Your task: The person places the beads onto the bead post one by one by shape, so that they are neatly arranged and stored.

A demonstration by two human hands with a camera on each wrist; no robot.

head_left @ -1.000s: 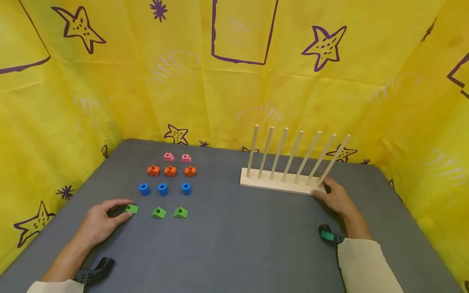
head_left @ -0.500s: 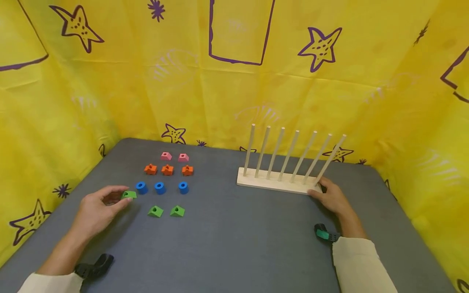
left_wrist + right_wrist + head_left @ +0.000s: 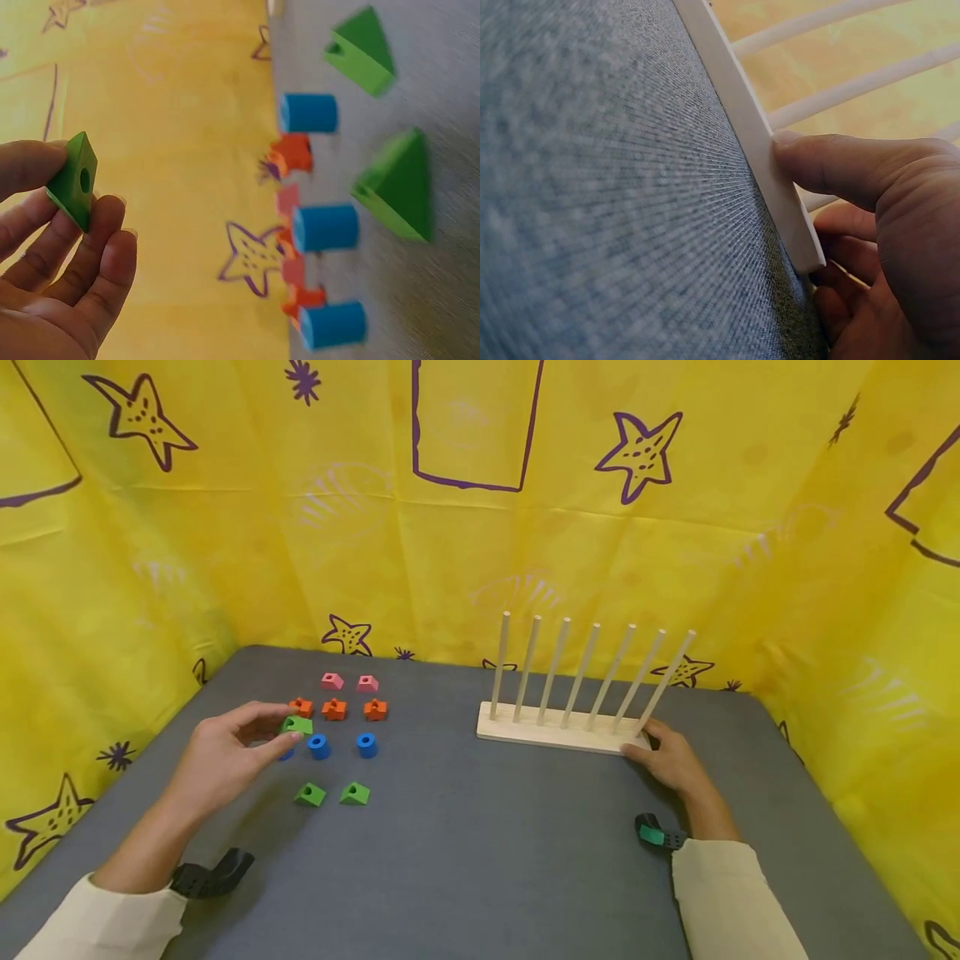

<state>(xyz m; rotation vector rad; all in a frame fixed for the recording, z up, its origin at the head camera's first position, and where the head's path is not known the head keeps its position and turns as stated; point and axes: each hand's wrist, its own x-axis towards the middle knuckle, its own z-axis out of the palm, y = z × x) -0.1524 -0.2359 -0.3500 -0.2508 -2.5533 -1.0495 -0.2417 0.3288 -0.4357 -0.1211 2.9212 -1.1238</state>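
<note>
My left hand (image 3: 225,756) pinches a green triangular block (image 3: 77,180) with a round hole through it, raised over the rows of small pieces. In the head view it overlaps the blue cylinder at that row's left end, hiding most of it. My right hand (image 3: 671,760) grips the right end of a wooden peg rack (image 3: 551,737), thumb on the front edge and fingers behind. Several upright dowels (image 3: 581,677) stand bare along the rack's base. Two more green triangular blocks (image 3: 310,795) lie on the table in front of the blue cylinders (image 3: 367,745).
Behind the blue row sit orange star-like blocks (image 3: 376,710) and, farther back, two pink blocks (image 3: 367,683). The grey table (image 3: 480,860) ends at a yellow curtain (image 3: 450,560) with purple starfish drawings. The rack's dowels rise close before the curtain.
My left hand has lifted the green block off the table and carried it up and to the right, over the blue row. My right hand stays on the rack's end.
</note>
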